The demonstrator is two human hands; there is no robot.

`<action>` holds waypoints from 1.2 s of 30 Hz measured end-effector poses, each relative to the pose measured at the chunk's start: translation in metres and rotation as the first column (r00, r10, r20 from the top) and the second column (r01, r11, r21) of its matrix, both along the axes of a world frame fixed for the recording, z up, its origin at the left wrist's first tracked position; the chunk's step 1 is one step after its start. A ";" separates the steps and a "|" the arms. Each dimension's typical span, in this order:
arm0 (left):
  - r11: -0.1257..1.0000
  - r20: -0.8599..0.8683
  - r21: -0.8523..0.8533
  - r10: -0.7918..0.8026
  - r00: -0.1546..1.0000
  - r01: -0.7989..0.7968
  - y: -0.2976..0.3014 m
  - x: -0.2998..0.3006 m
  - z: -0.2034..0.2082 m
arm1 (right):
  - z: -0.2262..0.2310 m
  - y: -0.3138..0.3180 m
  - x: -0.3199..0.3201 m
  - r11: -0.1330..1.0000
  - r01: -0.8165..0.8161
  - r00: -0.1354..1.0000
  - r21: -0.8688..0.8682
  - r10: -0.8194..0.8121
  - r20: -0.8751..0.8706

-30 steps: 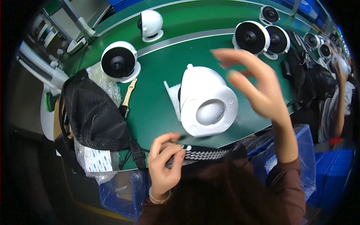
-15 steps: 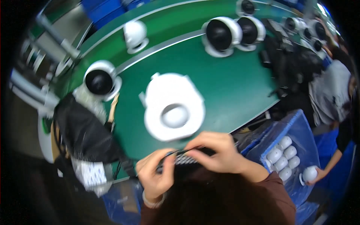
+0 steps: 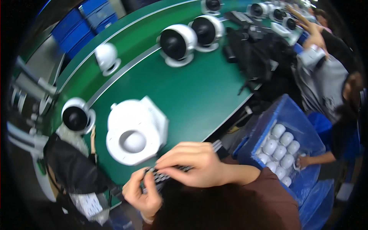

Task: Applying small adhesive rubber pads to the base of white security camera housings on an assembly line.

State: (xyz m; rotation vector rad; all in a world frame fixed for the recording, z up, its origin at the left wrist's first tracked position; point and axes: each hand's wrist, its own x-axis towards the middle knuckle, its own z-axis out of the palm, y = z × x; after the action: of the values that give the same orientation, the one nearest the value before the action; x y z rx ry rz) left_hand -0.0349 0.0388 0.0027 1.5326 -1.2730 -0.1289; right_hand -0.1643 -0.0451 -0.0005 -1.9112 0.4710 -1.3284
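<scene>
My left hand (image 3: 142,190) and my right hand (image 3: 193,164) meet low in the view, in front of my body. Both are closed in a pinch, with a small dark piece (image 3: 149,170) between the fingertips; its kind is too small and blurred to tell. Under the fingers shows a black-and-white checkered surface (image 3: 161,177), partly hidden by them. Just beyond my hands a white rounded housing (image 3: 130,115) lies on the green table (image 3: 203,99). A white ball (image 3: 134,142) sits in the ring-shaped opening at its near end.
White round devices with black fronts (image 3: 174,44) stand along the table's far side. Black bags lie left (image 3: 73,165) and right (image 3: 257,53). At right, a blue-lined box (image 3: 249,151) holds several white domes (image 3: 280,151); a co-worker's hand (image 3: 304,161) reaches in. Blue bins (image 3: 73,30) stand far left.
My view has swung right, so the table and its devices sit further left. My hands stay together, the right one more over the left. The co-worker's hand has moved a white dome into the box.
</scene>
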 end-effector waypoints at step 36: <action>0.999 0.127 -0.040 -0.023 0.992 0.028 0.004 -0.004 0.007 | 0.008 0.010 0.003 0.993 0.076 0.987 -0.088 -0.087 -0.132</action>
State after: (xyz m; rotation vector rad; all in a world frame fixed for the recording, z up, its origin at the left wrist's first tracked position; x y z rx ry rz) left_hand -0.0392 0.0430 0.0096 1.5084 -1.3868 -0.0220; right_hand -0.1618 -0.0351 0.0074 -2.0799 0.5753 -1.2932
